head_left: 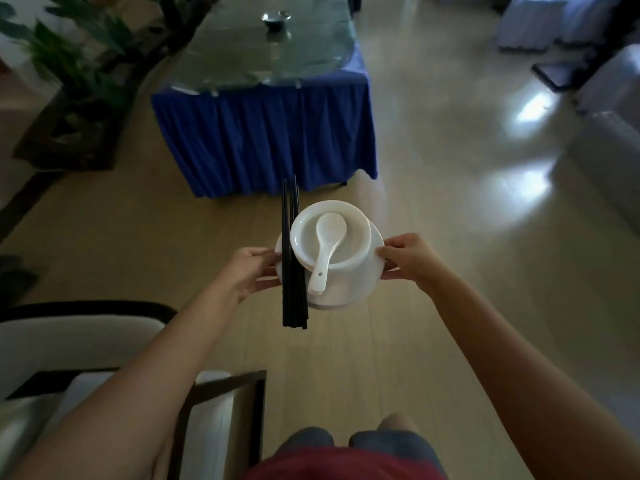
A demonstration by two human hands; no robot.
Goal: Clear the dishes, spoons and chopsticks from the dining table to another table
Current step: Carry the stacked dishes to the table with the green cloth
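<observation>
— White china, all of it stacked: on the left, the left hand (249,271) pinches the rim of the plate (372,268), thumb on top, fingers underneath. Black chopsticks (290,271) lie across the plate's left side, just beside that thumb, both ends overhanging. A bowl (332,233) sits on the plate with a spoon (325,251) lying in it, handle pointing near. On the right, the right hand (410,258) grips the opposite rim the same way.

— So which step is this?

— The carry, I'd say. The stack is held in the air over the floor, well short of the blue-skirted table (263,133) ahead, which already holds a small dark bowl (276,19) at its far end.

— What does setting down call for?

— Keeping the plate level; loose chopsticks could roll off. A plant (76,53) stands far left, a chair (86,344) near left, covered chairs (540,26) far right. The floor between looks open.
</observation>
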